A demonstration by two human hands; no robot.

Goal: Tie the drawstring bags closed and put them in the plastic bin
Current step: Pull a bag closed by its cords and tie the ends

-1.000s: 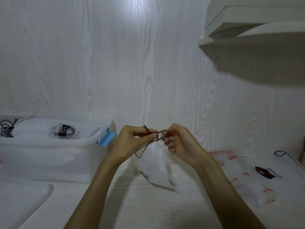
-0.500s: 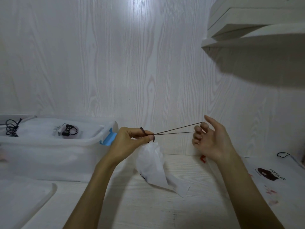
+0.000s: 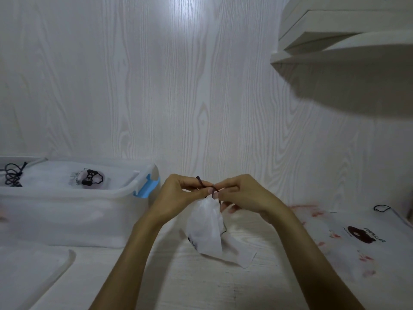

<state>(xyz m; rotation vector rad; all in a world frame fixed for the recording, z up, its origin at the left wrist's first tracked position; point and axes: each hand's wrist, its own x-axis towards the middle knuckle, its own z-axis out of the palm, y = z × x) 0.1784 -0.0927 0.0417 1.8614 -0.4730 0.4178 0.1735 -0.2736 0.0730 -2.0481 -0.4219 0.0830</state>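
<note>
- The knot-tying step is in hand: the left hand [image 3: 178, 193] and the right hand [image 3: 243, 195] are meeting fingertip to fingertip, both pinching the dark drawstring [image 3: 206, 186] at the gathered neck of a white drawstring bag [image 3: 206, 224].
- The bag is hanging directly below the two hands, its lower end resting on the white table [image 3: 178, 283].
- A short loop of cord is arching over the left thumb; whether the knot is formed yet is too small to tell.
- The plastic bin [image 3: 67, 211], with a blue latch [image 3: 146, 189], is sitting just to the left of the left hand, already holding tied bags.
- An untied printed bag [image 3: 357, 238] is lying flat to the right of the right hand.
- Judging from this, the next move is calling for cinching the knot snug, then carrying the bag leftward over the bin's rim.
</note>
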